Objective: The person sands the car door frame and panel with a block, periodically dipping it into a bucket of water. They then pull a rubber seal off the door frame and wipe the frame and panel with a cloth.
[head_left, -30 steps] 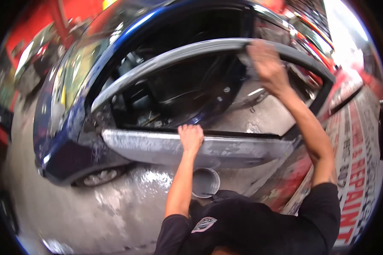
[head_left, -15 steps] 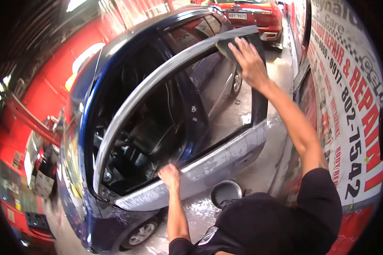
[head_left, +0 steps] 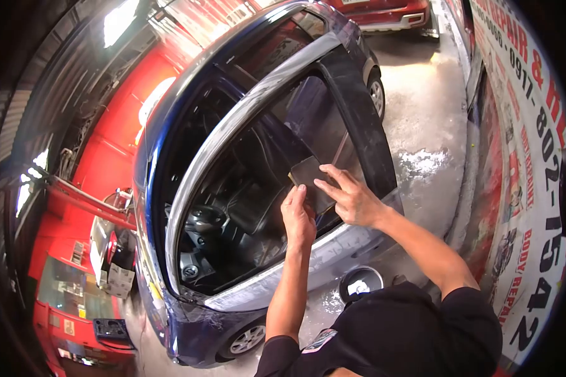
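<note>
A dark sheet of sandpaper (head_left: pixel 306 171) is held up in front of the door's window opening. My left hand (head_left: pixel 299 217) pinches its lower edge, thumb uppermost. At its right side, my right hand (head_left: pixel 353 198) grips it with fingers partly bent; some of the contact is hidden. Beyond both hands stands the open car door (head_left: pixel 343 246), its lower panel a patchy, sanded grey. The curved window frame (head_left: pixel 229 129) is streaked grey too, while the rear upright (head_left: pixel 358 107) is black.
The dark blue car (head_left: pixel 143 207) is behind the door, its seats visible inside. A round basin (head_left: pixel 378 276) sits on the wet floor by my body. A lettered banner (head_left: pixel 534 207) lines the right wall. A red vehicle (head_left: pixel 390 19) stands at the back.
My right hand has come down from the top rear corner of the window frame with the sandpaper. My left hand has left the door's sill and risen to take hold of the sheet.
</note>
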`<state>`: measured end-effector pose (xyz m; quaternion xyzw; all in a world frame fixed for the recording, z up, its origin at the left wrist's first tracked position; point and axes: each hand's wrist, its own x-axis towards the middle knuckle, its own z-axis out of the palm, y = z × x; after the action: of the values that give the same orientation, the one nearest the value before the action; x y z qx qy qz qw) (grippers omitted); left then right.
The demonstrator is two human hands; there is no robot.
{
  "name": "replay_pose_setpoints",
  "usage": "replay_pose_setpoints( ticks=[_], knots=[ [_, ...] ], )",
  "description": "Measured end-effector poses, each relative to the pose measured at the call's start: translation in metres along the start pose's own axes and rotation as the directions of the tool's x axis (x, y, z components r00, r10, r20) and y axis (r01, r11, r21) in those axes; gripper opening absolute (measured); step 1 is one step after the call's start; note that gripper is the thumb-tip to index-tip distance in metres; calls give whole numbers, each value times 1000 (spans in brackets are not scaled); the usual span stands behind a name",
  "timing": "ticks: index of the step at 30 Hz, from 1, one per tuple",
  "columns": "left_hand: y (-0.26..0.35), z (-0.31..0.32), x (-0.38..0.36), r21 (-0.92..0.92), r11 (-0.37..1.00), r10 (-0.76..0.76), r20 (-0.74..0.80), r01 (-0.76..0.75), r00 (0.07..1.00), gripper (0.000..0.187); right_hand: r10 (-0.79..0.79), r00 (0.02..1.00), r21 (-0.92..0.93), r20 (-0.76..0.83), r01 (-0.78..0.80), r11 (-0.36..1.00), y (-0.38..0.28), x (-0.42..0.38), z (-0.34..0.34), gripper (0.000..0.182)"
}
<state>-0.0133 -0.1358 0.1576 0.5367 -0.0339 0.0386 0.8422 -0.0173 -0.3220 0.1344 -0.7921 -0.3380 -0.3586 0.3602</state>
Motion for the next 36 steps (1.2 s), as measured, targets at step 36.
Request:
replay_pose_setpoints(
  ticks=[36],
  knots=[
    [-22, -36, 9, -432, 803, -360, 195, 409, 912, 31, -24, 974, -370, -227, -63, 927, -63, -9, 33, 39]
  ],
)
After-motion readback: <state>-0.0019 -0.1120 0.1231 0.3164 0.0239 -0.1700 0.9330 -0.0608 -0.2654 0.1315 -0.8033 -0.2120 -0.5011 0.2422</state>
